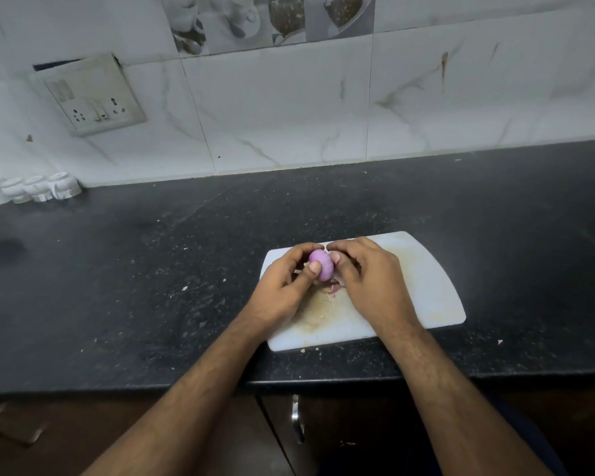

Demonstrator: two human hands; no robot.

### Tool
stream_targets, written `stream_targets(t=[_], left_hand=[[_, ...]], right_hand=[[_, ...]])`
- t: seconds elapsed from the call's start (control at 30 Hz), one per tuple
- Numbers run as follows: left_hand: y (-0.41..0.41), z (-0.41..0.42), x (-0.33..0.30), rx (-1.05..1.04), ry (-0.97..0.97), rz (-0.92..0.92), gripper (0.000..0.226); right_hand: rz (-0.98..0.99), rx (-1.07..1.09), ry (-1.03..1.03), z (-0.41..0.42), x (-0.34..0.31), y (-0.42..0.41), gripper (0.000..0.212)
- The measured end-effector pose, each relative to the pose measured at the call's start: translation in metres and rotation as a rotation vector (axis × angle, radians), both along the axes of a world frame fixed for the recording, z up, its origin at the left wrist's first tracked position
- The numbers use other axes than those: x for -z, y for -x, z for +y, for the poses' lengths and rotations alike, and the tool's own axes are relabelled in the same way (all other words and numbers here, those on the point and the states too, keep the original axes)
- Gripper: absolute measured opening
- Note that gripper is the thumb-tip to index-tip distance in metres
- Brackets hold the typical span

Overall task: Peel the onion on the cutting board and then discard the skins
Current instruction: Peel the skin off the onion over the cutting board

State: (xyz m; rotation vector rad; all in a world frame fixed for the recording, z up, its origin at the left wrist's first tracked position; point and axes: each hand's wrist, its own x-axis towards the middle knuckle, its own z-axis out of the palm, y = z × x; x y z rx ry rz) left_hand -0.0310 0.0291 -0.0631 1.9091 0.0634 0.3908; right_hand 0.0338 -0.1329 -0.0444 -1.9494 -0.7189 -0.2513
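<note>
White plastic, stained yellowish-brown across its middle, makes up the cutting board (423, 286), which lies on a black speckled counter (152, 286) and serves as the reference for everything else.

Far to the left of the board, against the wall, stands a row of small white ceramic jars (38, 188). Above them and still left of the board, a switch-and-socket plate (90, 94) is set askew in the marbled white wall tiles (461, 97).

Over the board's left half, the left hand (282, 286) curls round the onion (321, 264), its thumb pressed on the near face and its fingers wrapped behind. The onion is small, smooth and pale purple, with most of its visible surface already bare; it is held just above the board's left-centre, between the two hands. The right hand (371, 276) closes on the onion from the other side, thumb tip against its right flank and fingertips meeting at the top, a narrow pinching hold.

On the board right beneath the onion lie a few thin scraps of pinkish skin (332, 287). A few pale flecks dot the counter near the board's left and front edges.

Below the board, under the counter's front edge, a dark cabinet door carries a metal handle (298, 420).
</note>
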Motion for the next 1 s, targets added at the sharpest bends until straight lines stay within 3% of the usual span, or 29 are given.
stream_targets(t=[0.37,0.6,0.7,0.9,1.0], left_hand=[[0.002,-0.006,-0.003,0.036,-0.058,-0.006,0.043],[0.003,-0.008,-0.006,0.045,0.053,0.032,0.029],[0.004,-0.005,-0.005,0.013,0.110,0.004,0.040],[0.003,-0.004,-0.004,0.019,0.069,-0.002,0.043],[0.004,-0.004,-0.003,0.043,0.054,0.009,0.045]], right_hand=[[0.000,0.115,0.090,0.007,0.008,-0.001,0.021],[-0.032,0.176,0.101,0.006,0.013,-0.004,0.020],[0.007,0.278,0.034,-0.001,0.010,-0.005,0.020],[-0.075,0.166,0.185,-0.004,0.015,0.003,0.036],[-0.054,0.144,0.117,-0.006,0.011,0.007,0.035]])
